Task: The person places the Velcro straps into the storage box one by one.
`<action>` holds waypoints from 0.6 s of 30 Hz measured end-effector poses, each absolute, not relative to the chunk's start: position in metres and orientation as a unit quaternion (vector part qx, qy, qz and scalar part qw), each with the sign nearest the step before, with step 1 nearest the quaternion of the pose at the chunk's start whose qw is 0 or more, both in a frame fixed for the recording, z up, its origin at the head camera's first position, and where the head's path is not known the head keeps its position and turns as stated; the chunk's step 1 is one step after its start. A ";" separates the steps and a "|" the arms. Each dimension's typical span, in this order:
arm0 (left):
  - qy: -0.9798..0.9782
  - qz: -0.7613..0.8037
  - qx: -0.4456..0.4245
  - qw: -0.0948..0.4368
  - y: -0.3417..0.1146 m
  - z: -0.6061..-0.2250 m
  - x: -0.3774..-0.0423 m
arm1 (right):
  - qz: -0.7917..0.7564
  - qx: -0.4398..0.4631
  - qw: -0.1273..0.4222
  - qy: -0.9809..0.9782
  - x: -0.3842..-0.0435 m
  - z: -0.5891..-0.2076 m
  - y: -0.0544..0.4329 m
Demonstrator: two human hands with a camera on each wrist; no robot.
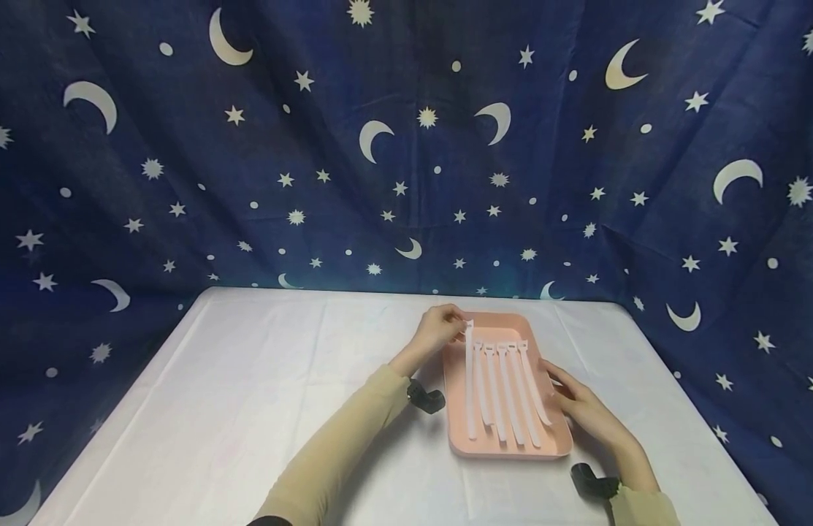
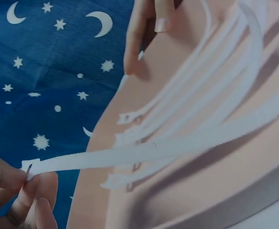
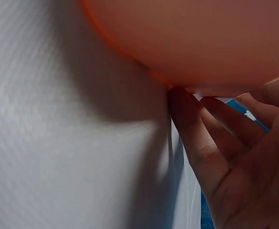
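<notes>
At the far left corner of a pink tray, my left hand pinches the slotted head of a white hook-and-loop cable tie. In the left wrist view, thumb and fingers grip that head, and the tie stretches back over the tray, its head raised above the rim. Several similar white ties lie side by side in the tray, slotted heads toward the far end. My right hand holds the tray's right edge. In the right wrist view, its fingers touch the tray's outer side from below; the thumb is partly hidden.
The tray stands on a white-covered table, right of centre. Behind the table hangs a dark blue curtain with moons and stars. A black wrist camera sits beside the left wrist, another black one beside the right.
</notes>
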State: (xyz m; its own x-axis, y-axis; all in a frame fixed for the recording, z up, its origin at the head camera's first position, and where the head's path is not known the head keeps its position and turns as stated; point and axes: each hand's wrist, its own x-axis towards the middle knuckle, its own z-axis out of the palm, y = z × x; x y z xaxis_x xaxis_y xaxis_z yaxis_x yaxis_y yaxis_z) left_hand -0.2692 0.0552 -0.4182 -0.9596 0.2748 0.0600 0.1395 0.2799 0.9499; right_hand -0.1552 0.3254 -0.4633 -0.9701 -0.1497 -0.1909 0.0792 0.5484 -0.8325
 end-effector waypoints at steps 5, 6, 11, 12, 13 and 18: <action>0.805 0.573 0.144 0.057 0.055 -0.422 -0.270 | -0.477 -0.017 0.118 0.871 -0.156 -0.465 0.326; 0.808 0.568 0.148 0.054 0.055 -0.423 -0.270 | -0.477 -0.017 0.118 0.871 -0.157 -0.465 0.326; 0.830 0.532 0.165 0.042 0.055 -0.424 -0.273 | -0.474 -0.024 0.113 0.873 -0.158 -0.465 0.326; 0.835 0.522 0.169 0.040 0.055 -0.425 -0.273 | -0.473 -0.025 0.113 0.873 -0.158 -0.465 0.326; 0.842 0.510 0.173 0.038 0.055 -0.425 -0.274 | -0.472 -0.026 0.113 0.874 -0.158 -0.465 0.326; 0.875 0.445 0.188 0.012 0.055 -0.427 -0.277 | -0.473 -0.027 0.114 0.873 -0.157 -0.464 0.326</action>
